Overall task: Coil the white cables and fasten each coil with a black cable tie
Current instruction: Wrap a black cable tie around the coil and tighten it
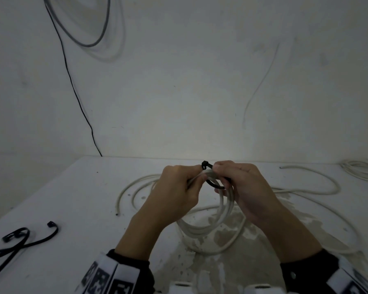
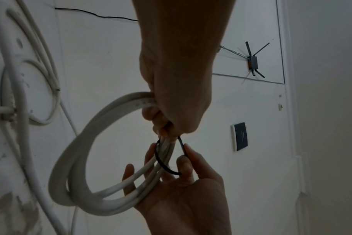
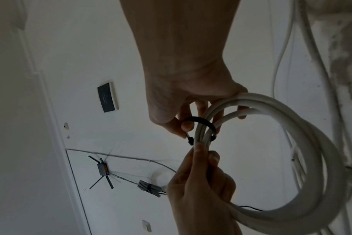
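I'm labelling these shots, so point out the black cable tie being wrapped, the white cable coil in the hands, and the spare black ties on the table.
Black cable tie (image 3: 199, 120), right wrist view, curved band.
White cable coil (image 2: 74, 160), left wrist view, outer loop.
Spare black ties (image 1: 33, 240), head view, strap.

Spare black ties (image 1: 19, 240) cut off left.

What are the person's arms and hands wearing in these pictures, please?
Both hands, the left hand and the right hand, are bare: no gloves, and no rings that I can see. Each wrist carries a black cuff with a white band printed with square black-and-white markers.
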Motion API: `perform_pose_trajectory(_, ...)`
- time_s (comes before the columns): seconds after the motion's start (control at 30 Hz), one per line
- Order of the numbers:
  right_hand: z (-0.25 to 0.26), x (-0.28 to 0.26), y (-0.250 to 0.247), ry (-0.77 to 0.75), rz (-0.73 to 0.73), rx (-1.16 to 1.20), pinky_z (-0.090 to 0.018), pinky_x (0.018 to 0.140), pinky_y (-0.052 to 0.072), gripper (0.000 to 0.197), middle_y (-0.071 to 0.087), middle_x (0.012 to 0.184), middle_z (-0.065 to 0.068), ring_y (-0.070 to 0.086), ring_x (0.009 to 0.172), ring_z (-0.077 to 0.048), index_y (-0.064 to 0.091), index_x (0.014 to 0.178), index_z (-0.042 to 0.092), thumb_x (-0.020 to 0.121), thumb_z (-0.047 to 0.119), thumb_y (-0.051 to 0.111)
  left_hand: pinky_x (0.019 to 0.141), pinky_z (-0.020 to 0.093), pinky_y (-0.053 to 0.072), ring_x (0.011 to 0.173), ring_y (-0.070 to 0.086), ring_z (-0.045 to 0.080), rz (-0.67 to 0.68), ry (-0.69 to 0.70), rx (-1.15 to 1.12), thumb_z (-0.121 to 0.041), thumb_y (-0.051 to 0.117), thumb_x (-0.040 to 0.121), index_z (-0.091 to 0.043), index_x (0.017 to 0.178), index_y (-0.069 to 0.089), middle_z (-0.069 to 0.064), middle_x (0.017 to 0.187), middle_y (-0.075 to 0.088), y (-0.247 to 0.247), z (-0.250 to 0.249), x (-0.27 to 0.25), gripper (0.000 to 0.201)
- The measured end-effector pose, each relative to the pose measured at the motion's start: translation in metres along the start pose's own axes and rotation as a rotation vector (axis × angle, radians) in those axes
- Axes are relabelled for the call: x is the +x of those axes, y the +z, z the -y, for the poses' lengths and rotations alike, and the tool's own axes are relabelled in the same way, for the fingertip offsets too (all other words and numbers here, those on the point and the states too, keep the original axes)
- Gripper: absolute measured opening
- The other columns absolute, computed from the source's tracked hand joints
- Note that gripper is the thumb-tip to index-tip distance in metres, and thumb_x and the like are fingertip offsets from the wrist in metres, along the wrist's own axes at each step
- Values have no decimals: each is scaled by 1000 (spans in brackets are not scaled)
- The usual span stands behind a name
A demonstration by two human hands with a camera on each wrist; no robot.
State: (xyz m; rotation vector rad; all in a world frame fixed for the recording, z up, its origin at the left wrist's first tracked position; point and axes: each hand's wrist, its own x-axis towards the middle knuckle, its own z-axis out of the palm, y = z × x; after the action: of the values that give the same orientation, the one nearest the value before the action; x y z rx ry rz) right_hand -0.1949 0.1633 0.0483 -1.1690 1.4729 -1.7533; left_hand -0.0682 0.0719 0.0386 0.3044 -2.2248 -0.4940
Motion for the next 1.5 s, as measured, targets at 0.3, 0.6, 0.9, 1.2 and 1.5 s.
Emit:
perform_pose_trajectory(0.3, -2, 0, 3, 53, -43, -7, -28, 65, 38, 47, 55, 51, 7, 52, 53, -5, 51, 43, 17, 88, 29, 59, 44, 12, 30, 46, 44, 10, 55, 82, 20, -23, 50, 90, -4, 84, 69, -13, 48, 42, -1, -2, -1, 27)
perform_pose_trajectory(0.6, 23, -2, -7, 43, 73, -263, -39, 88, 52, 29, 71, 86, -9, 68, 86, -23, 72, 87, 15, 89, 38, 55, 44, 20, 33, 42, 37, 7, 93, -38, -160, -19, 56, 92, -7, 92, 73, 3, 50, 52, -14, -6, -3, 22)
perform_pose_trajectory(0.9, 50, -1, -15, 221, 128, -29, -32, 71, 48, 18, 70, 68, -5, 67, 69, -13, 71, 62, 6, 76, 2, 61, 47, 22, 30, 44, 34, 11, 181, 53, -277, -26, 52, 90, 2, 90, 69, 10, 52, 45, -19, -15, -2, 33)
perform_pose_trajectory(1.2, 66, 6, -10, 66, -137, -2, -24, 60, 53, 17, 69, 60, -3, 68, 68, -17, 64, 71, 3, 87, 4, 59, 46, 19, 29, 45, 33, 8, 216, 16, -498, -19, 53, 91, 2, 98, 70, -9, 54, 42, -22, -23, -4, 28)
perform_pose_trajectory(1.5, 84, 4, 8, -26, -77, -197, -26, 46, 53, 15, 66, 68, -14, 71, 57, -29, 44, 103, 3, 101, 14, 34, 41, 18, 27, 42, 30, 10, 98, -205, -549, -6, 52, 93, -7, 98, 73, -8, 50, 40, -20, -16, -1, 21)
